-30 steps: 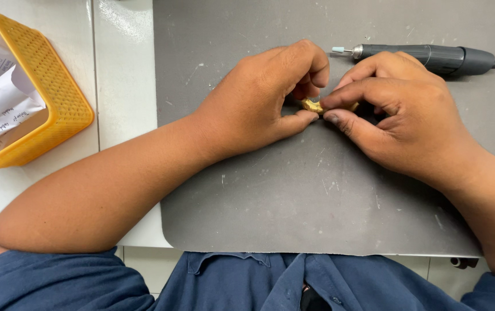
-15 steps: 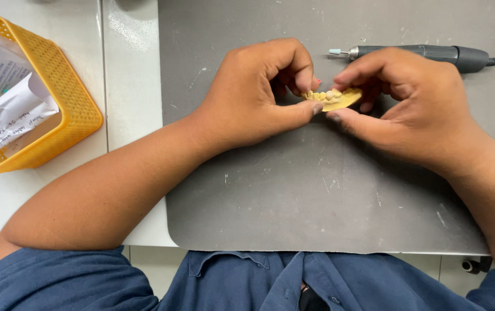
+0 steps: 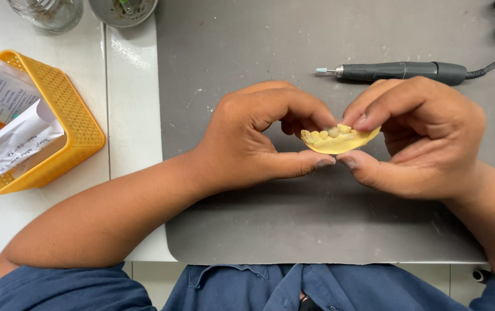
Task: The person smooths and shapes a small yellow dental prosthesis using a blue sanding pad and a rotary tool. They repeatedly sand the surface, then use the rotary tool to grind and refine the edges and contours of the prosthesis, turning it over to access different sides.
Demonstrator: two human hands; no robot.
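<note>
The white table carries a big grey mat that covers most of its right side and runs up to the near edge, where the person's blue shirt shows. Toward the table's left edge sits a yellow mesh basket with folded paper slips in it, and at the far edge stand a glass jar and a grey dish, both cut off by the picture. Near the far right corner of the mat a dark rotary handpiece lies flat, its small tip pointing left and its cord curling off to the corner. Over the middle of the mat both hands meet, raised a little off it as far as I can tell. The left hand pinches the left end of a yellow dental cast between thumb and curled fingers; the right hand grips its right end, forefinger on top beside the teeth and thumb under the base. One tooth in the row looks greyer than the rest. To my eye the grip is sound: a cast like this seems brittle, so fingers belong on the base, pressure light, teeth turned up to the eyes.
</note>
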